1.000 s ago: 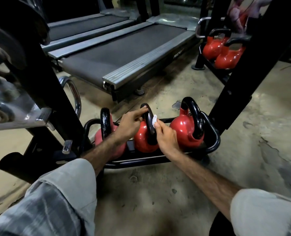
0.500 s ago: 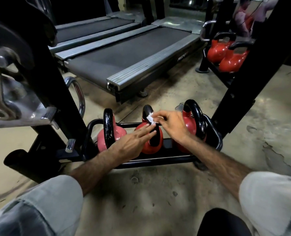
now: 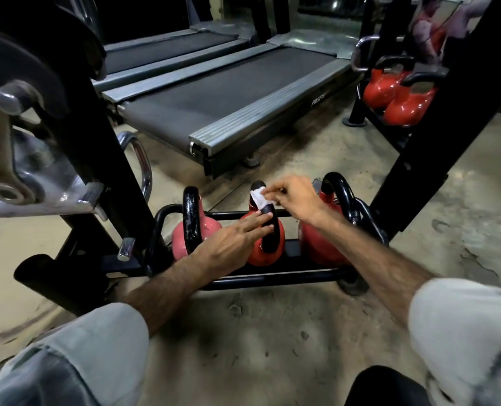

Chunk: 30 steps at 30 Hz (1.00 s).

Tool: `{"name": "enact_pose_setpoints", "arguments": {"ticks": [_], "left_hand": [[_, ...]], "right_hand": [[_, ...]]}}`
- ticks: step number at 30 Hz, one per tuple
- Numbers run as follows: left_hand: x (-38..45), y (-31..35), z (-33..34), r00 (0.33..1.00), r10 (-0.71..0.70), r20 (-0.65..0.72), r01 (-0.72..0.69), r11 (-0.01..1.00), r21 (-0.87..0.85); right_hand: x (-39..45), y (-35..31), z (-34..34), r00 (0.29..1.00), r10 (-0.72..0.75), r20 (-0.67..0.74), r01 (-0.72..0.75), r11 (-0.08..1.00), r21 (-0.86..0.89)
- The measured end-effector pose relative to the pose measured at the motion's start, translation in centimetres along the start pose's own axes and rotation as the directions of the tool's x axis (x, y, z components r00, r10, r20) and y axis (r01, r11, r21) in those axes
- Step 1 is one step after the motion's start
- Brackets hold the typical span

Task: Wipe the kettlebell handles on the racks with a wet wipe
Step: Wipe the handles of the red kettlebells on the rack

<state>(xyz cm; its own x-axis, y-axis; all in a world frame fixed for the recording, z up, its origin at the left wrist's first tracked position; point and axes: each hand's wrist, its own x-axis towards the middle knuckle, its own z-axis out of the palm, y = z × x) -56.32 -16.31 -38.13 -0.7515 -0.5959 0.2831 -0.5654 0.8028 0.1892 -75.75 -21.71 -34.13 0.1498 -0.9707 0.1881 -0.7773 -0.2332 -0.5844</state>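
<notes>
We pinched the wet wipe (image 3: pixel 258 197) in our right hand (image 3: pixel 294 197) against the top of the middle kettlebell's handle (image 3: pixel 265 221) on the floor rack (image 3: pixel 272 278), midway along it, while our left hand (image 3: pixel 234 241), fingers straight and together, rested on that kettlebell.

Two grey treadmills with black belts (image 3: pixel 231 92) lie side by side across the upper middle of the frame. A chromed steel machine bracket (image 3: pixel 12 171) fills the left edge, beside a black steel upright (image 3: pixel 102 159). Stained concrete floor (image 3: pixel 272 332) spreads below.
</notes>
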Motion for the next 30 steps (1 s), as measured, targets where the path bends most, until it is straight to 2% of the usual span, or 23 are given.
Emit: {"name": "enact_pose_setpoints", "arguments": {"ticks": [3, 6, 10, 13, 19, 23, 26, 30], "left_hand": [[0.2, -0.2, 0.0, 0.999, 0.014, -0.036, -0.014, 1.000, 0.006], [0.4, -0.4, -0.1, 1.000, 0.012, -0.017, -0.013, 1.000, -0.019], [1.0, -0.3, -0.2, 0.999, 0.037, -0.034, -0.037, 0.999, -0.012], [1.3, -0.4, 0.1, 0.997, 0.045, -0.063, -0.046, 0.999, -0.006], [2.5, -0.8, 0.4, 0.996, 0.073, -0.048, -0.072, 0.997, 0.029], [2.1, -1.2, 0.7, 0.997, 0.076, -0.029, -0.075, 0.997, 0.029], [2.1, -1.4, 0.9, 0.995, 0.095, -0.035, -0.094, 0.995, 0.036], [2.3, -1.5, 1.0, 0.993, 0.115, -0.032, -0.114, 0.993, 0.022]], "right_hand": [[-0.5, 0.3, -0.3, 0.998, -0.032, 0.052, 0.033, 0.999, -0.026], [1.6, -0.3, 0.1, 0.999, -0.014, 0.051, 0.015, 0.999, -0.029], [3.8, 0.0, 0.9, 0.995, 0.098, 0.036, -0.101, 0.989, 0.104], [2.5, 0.5, 0.8, 0.993, 0.118, 0.032, -0.122, 0.972, 0.200], [2.4, 1.0, 0.4, 0.991, 0.114, 0.073, -0.129, 0.960, 0.250], [4.2, 0.7, 1.4, 0.986, 0.162, 0.029, -0.163, 0.939, 0.304], [3.5, 0.8, 1.5, 0.988, 0.155, 0.012, -0.151, 0.941, 0.301], [2.1, 1.6, 0.8, 0.995, 0.101, 0.018, -0.103, 0.977, 0.186]]}}
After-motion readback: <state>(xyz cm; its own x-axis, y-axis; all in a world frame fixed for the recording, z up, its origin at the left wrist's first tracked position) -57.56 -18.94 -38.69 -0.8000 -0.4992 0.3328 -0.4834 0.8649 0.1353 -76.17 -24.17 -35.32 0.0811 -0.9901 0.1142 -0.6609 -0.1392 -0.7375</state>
